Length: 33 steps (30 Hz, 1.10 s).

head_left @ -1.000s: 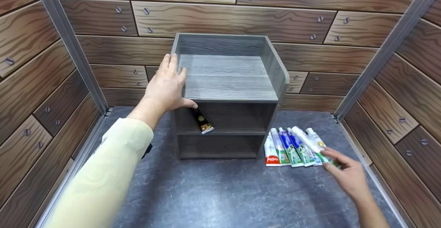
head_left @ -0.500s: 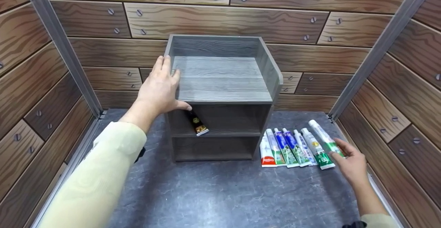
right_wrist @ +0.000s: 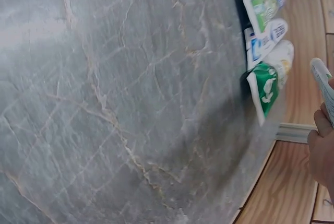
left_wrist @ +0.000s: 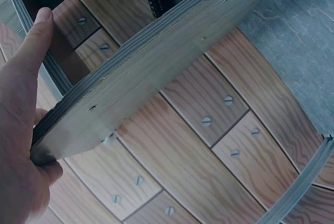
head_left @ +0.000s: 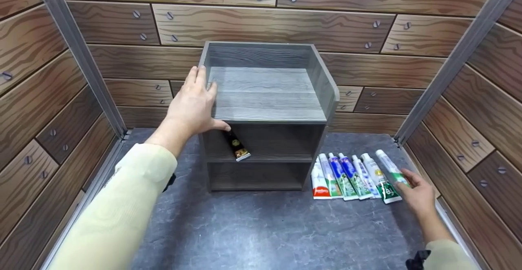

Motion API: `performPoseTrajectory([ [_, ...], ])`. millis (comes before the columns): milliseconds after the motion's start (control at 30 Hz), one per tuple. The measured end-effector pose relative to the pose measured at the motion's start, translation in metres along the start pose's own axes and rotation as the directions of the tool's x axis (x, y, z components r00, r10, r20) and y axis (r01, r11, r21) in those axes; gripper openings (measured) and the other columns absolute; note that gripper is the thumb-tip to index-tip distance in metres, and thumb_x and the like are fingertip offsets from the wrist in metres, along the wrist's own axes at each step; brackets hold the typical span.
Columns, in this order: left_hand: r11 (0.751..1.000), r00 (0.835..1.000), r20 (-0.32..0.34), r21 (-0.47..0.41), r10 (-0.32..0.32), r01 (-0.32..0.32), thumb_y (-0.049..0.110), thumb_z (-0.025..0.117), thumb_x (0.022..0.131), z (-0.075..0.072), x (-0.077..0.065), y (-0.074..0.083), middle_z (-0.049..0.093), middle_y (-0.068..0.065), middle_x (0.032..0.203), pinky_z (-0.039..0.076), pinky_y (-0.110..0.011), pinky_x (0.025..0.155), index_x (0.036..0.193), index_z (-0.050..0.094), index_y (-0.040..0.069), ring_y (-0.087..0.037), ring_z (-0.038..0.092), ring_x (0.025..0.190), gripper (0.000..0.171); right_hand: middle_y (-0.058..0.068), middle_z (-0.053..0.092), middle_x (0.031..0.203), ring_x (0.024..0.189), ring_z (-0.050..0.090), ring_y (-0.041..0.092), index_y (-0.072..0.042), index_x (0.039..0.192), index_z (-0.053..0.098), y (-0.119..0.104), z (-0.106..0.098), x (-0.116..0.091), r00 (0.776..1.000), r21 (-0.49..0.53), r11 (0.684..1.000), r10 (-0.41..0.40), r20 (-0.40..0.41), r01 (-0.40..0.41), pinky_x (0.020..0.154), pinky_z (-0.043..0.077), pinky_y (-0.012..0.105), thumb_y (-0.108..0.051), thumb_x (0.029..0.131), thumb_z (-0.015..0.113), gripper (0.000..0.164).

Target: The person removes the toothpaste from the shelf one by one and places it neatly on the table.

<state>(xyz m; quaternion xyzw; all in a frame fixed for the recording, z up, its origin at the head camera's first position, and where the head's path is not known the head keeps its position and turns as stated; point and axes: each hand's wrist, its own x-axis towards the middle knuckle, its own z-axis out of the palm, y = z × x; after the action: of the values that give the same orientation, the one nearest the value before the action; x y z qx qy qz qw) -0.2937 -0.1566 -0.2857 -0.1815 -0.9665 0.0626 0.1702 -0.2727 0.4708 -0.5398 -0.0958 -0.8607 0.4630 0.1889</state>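
Note:
My left hand grips the upper left side of a small grey wooden shelf, its thumb along the front edge and its fingers over the side panel. A black and gold tube leans in the middle compartment, below that thumb. On the right, my right hand holds a white and green toothpaste tube by its lower end, cap pointing away. Left of it lies a row of several toothpaste tubes on the floor. The nearest is white with a green end.
Wood-patterned walls enclose the back and both sides, with grey metal strips at the corners. The floor is dark grey and marbled. The shelf has a raised rim on top and a lower compartment.
The right hand has carried its toothpaste tube rightward from over the row to the row's right end, and lowered it slightly. The left hand stays on the shelf. The head view shifts slightly.

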Motion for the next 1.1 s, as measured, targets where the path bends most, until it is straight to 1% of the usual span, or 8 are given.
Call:
performPoseTrajectory([
  [133, 1.0, 1.0, 0.009, 0.01, -0.002, 0.002, 0.086, 0.075, 0.07, 0.0, 0.0, -0.001, 0.021, -0.042, 0.165, 0.028, -0.055, 0.126, 0.155, 0.047, -0.007, -0.057, 0.019, 0.155, 0.129, 0.032, 0.057, 0.145, 0.094, 0.049, -0.018, 0.009, 0.146, 0.057, 0.007, 0.002, 0.005, 0.997, -0.023, 0.997, 0.073, 0.029, -0.072, 0.08, 0.045, 0.002, 0.002, 0.098, 0.067, 0.05],
  [267, 1.0, 1.0, 0.016, 0.001, -0.01, 0.01, 0.086, 0.074, 0.071, 0.0, 0.001, 0.0, 0.019, -0.041, 0.166, 0.029, -0.055, 0.126, 0.156, 0.045, -0.006, -0.056, 0.018, 0.155, 0.129, 0.032, 0.055, 0.148, 0.095, 0.049, -0.013, 0.007, 0.15, 0.053, 0.014, 0.003, 0.009, 0.99, -0.068, 0.99, 0.128, 0.062, -0.123, 0.078, 0.045, 0.003, -0.002, 0.1, 0.066, 0.052],
  [433, 1.0, 1.0, 0.016, 0.013, -0.004, 0.004, 0.087, 0.073, 0.072, 0.001, 0.001, 0.0, 0.019, -0.041, 0.165, 0.027, -0.055, 0.127, 0.157, 0.045, -0.006, -0.056, 0.018, 0.155, 0.129, 0.033, 0.053, 0.15, 0.105, 0.051, -0.005, 0.009, 0.151, 0.051, 0.021, 0.005, 0.013, 0.985, -0.121, 0.985, 0.135, 0.104, -0.123, 0.078, 0.045, 0.002, -0.005, 0.101, 0.066, 0.054],
  [600, 1.0, 1.0, 0.017, 0.025, -0.005, 0.004, 0.088, 0.072, 0.072, 0.0, 0.0, -0.001, 0.02, -0.041, 0.165, 0.027, -0.054, 0.127, 0.157, 0.045, -0.005, -0.056, 0.019, 0.155, 0.129, 0.032, 0.055, 0.148, 0.105, 0.054, -0.004, 0.01, 0.149, 0.052, 0.027, 0.007, 0.016, 0.985, -0.167, 0.98, 0.125, 0.117, -0.105, 0.078, 0.042, 0.002, -0.004, 0.1, 0.067, 0.053],
  [700, 1.0, 1.0, 0.016, 0.018, -0.01, 0.01, 0.087, 0.073, 0.071, 0.0, 0.0, -0.001, 0.02, -0.041, 0.165, 0.03, -0.054, 0.126, 0.157, 0.045, -0.005, -0.056, 0.019, 0.155, 0.128, 0.032, 0.055, 0.148, 0.115, 0.061, 0.015, 0.011, 0.148, 0.053, 0.031, 0.007, 0.017, 0.985, -0.198, 0.976, 0.121, 0.126, -0.095, 0.077, 0.041, 0.002, -0.005, 0.099, 0.067, 0.054],
  [767, 1.0, 1.0, 0.014, 0.005, -0.014, 0.014, 0.086, 0.074, 0.071, 0.001, 0.0, -0.001, 0.019, -0.041, 0.166, 0.031, -0.055, 0.125, 0.156, 0.046, -0.005, -0.056, 0.018, 0.155, 0.128, 0.033, 0.055, 0.147, 0.123, 0.06, 0.03, 0.011, 0.148, 0.053, 0.034, 0.006, 0.017, 0.984, -0.22, 0.972, 0.118, 0.134, -0.086, 0.076, 0.041, 0.003, -0.006, 0.098, 0.066, 0.054],
  [833, 1.0, 1.0, 0.011, -0.005, -0.014, 0.014, 0.085, 0.076, 0.071, 0.001, 0.001, -0.001, 0.02, -0.041, 0.165, 0.031, -0.055, 0.125, 0.156, 0.046, -0.005, -0.056, 0.018, 0.155, 0.127, 0.034, 0.055, 0.147, 0.129, 0.056, 0.04, 0.012, 0.147, 0.053, 0.036, 0.004, 0.016, 0.982, -0.232, 0.97, 0.114, 0.148, -0.077, 0.076, 0.04, 0.004, -0.006, 0.098, 0.066, 0.055],
  [1100, 1.0, 1.0, 0.02, -0.014, -0.022, 0.023, 0.083, 0.078, 0.071, 0.002, 0.001, -0.001, 0.019, -0.04, 0.166, 0.031, -0.055, 0.125, 0.156, 0.046, -0.005, -0.055, 0.018, 0.156, 0.127, 0.039, 0.051, 0.147, 0.13, 0.053, 0.048, 0.015, 0.147, 0.048, 0.041, -0.003, 0.018, 0.972, -0.286, 0.958, 0.086, 0.219, -0.021, 0.082, 0.042, 0.014, -0.006, 0.098, 0.065, 0.057],
])
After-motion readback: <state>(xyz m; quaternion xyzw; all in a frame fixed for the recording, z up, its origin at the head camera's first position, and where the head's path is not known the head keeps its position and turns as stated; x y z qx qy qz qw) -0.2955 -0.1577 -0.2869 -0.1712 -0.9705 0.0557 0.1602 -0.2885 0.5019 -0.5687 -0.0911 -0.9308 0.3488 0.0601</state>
